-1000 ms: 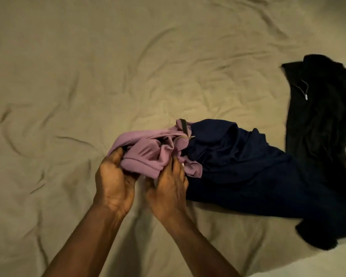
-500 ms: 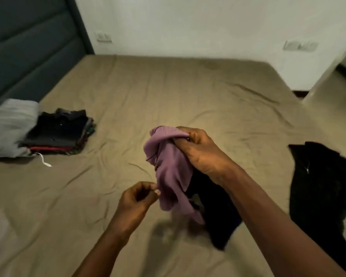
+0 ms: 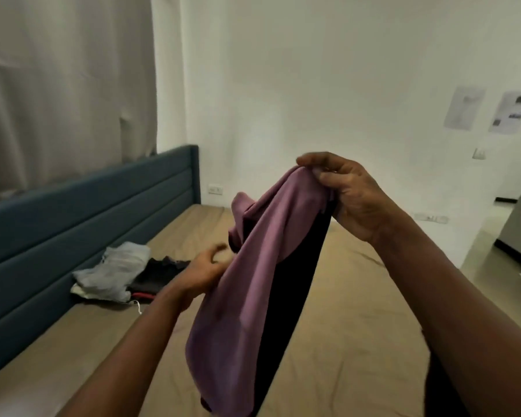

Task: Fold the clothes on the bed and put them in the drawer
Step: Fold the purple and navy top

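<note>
Head view: right hand [image 3: 352,200] pinches purple garment [image 3: 253,281], dark garment [image 3: 289,296] dangling with it; left hand [image 3: 202,272] blurry, can't tell. Tangled pair might botch the fold.

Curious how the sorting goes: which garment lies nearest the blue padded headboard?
The crumpled pale grey garment, right beside the blue padded headboard; the dark folded pile sits next to it, further out on the bed.
</note>
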{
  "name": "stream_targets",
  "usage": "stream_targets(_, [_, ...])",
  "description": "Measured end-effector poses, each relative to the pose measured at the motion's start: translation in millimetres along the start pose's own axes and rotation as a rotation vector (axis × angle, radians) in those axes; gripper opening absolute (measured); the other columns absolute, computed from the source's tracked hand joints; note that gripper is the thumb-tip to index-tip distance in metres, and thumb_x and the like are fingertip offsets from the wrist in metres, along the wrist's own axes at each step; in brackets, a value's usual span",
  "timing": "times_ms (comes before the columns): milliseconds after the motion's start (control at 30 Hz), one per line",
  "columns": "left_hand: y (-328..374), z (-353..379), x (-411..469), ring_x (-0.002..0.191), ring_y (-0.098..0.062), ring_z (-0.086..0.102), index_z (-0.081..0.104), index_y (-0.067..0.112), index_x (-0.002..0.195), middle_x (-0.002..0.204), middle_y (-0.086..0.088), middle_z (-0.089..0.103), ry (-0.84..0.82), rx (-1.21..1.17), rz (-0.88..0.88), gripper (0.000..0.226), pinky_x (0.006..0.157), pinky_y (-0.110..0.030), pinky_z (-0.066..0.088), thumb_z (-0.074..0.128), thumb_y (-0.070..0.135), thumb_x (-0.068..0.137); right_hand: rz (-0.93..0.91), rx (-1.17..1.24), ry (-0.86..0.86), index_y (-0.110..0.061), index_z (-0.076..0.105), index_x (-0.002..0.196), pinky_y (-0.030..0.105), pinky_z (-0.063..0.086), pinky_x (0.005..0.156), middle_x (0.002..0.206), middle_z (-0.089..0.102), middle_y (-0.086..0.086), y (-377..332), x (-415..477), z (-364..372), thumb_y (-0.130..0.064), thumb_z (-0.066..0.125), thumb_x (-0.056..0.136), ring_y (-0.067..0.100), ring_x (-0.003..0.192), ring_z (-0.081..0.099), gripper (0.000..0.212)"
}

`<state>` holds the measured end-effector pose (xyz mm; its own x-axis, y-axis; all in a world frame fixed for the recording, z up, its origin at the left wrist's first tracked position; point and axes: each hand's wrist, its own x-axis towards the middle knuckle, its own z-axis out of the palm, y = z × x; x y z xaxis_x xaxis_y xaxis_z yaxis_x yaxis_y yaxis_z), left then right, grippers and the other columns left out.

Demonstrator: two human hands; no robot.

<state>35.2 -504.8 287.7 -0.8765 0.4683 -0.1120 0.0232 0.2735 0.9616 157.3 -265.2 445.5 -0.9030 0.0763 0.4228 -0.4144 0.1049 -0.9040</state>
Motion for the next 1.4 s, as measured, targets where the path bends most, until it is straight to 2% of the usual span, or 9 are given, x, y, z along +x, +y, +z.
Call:
stream_targets(67, [20.7,-13.0,-18.9,0.078,-0.022,0.071,0.077,0.020,0.100,0.092,-0.006,0.074,-0.223,0.208,-0.023,0.015,0.075,-0.039,0.060,0.063,0.020,0.097,-0.008,0.099,0.016,-0.017,0.081,0.085,0.018,0.054,0.075,0.094,0.076,-0.005,-22.2,-5.6,4.3,0.010,0.039,0.100,0.006,0.088,0.068,0.052])
stream_targets(300, [104.1,-65.5,-58.3,0.087,-0.023,0.062,0.074,0.005,0.103,0.094,-0.011,0.073,0.212,-0.171,0.453,0.046,0.073,-0.032,0.054,0.069,0.049,0.089,0.214,-0.261,-0.033,-0.012,0.076,0.100,0.020,0.050,0.068,0.096,0.076,-0.002,-37.5,-36.6,-4.4,-0.017,0.056,0.096,0.014,0.088,0.069,0.021])
stream_targets(467, [154.0,-99.1,-82.7,0.073,-0.006,0.055,0.060,0.028,0.094,0.085,0.010,0.063,0.131,1.115,0.715,0.071,0.066,-0.027,0.043,0.069,0.089,0.059,0.396,-1.098,-0.156,-0.017,0.079,0.096,0.027,0.052,0.067,0.090,0.076,-0.001,-16.7,-51.1,-32.0,-0.040,0.084,0.079,0.019,0.089,0.072,0.029])
stream_targets(567, [164.9,-106.5,-84.3,0.088,-0.016,0.059,0.061,0.027,0.111,0.100,0.006,0.058,0.106,1.559,0.852,0.040,0.071,-0.026,0.037,0.081,0.038,0.079,0.537,-0.926,-0.173,-0.012,0.080,0.096,0.031,0.052,0.070,0.094,0.076,0.009,-11.3,-62.0,-48.1,-0.026,0.075,0.091,0.021,0.085,0.068,0.016])
stream_targets(733, [151.4,-96.6,-64.3,0.098,-0.036,0.058,0.062,0.019,0.118,0.116,-0.013,0.056,0.987,0.837,0.801,0.038,0.081,-0.046,0.051,0.069,0.019,0.080,0.443,0.065,-0.141,0.007,0.062,0.113,0.028,0.053,0.072,0.105,0.062,0.019,13.0,-82.6,-40.4,-0.009,0.084,0.068,0.024,0.090,0.061,0.053])
stream_targets(900, [122.0,-49.1,-61.0,0.089,-0.028,0.070,0.071,0.009,0.111,0.103,-0.016,0.075,0.281,-0.421,-0.050,0.039,0.081,-0.042,0.060,0.051,0.042,0.103,0.320,0.282,0.001,-0.018,0.042,0.067,0.020,0.040,0.047,0.061,0.045,-0.001,44.9,-107.0,13.2,-0.006,0.087,0.067,0.010,0.055,0.044,0.047])
stream_targets(1067, [161.7,-32.1,-71.7,0.080,-0.022,0.066,0.070,0.010,0.094,0.089,-0.010,0.070,0.261,-0.024,0.327,0.024,0.076,-0.039,0.058,0.050,0.021,0.104,0.687,0.044,-0.043,-0.018,0.061,0.128,0.031,0.059,0.081,0.117,0.075,0.005,87.2,-118.2,47.8,-0.029,0.095,0.057,0.018,0.104,0.072,0.080])
stream_targets(1200, [209.7,-37.7,-80.1,0.077,-0.010,0.061,0.075,0.016,0.089,0.078,0.006,0.067,0.341,0.689,0.786,0.023,0.064,-0.015,0.042,0.054,0.006,0.084,0.644,-0.633,-0.336,-0.023,0.079,0.100,0.028,0.055,0.070,0.084,0.072,-0.011,92.7,-110.2,63.7,-0.033,0.086,0.078,0.007,0.083,0.065,0.026])
stream_targets(1400, [241.4,-36.0,-83.4,0.075,-0.018,0.055,0.071,0.012,0.096,0.080,0.004,0.062,0.584,0.700,0.929,0.023,0.062,-0.024,0.033,0.060,0.003,0.077,0.481,0.129,-0.110,-0.009,0.058,0.121,0.047,0.050,0.102,0.120,0.070,0.008,65.9,-79.7,75.4,-0.031,0.088,0.066,0.028,0.115,0.065,0.066])
